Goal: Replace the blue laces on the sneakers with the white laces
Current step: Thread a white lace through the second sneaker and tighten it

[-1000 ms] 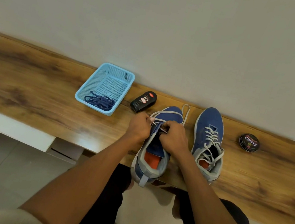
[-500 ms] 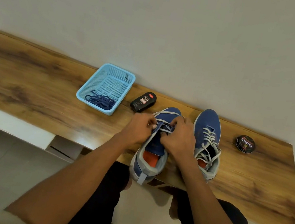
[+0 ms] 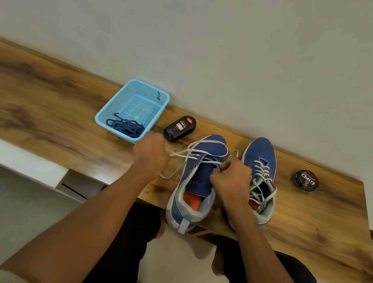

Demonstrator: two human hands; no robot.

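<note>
Pulling the white lace (image 3: 193, 153) tight across the left sneaker (image 3: 198, 180), I'd say: left hand (image 3: 151, 154) has its grip clamped on one end out at 9 o'clock of the shoe, right hand (image 3: 232, 181) pinches the lace at the eyelets to steady it. The lace looks flat and pale, only threaded through the toe-end holes so far. The right sneaker (image 3: 260, 168), at 3 o'clock, is already laced white. Blue laces (image 3: 125, 127) sit in the basket (image 3: 139, 94) at 10 o'clock on the table (image 3: 37, 111).
</note>
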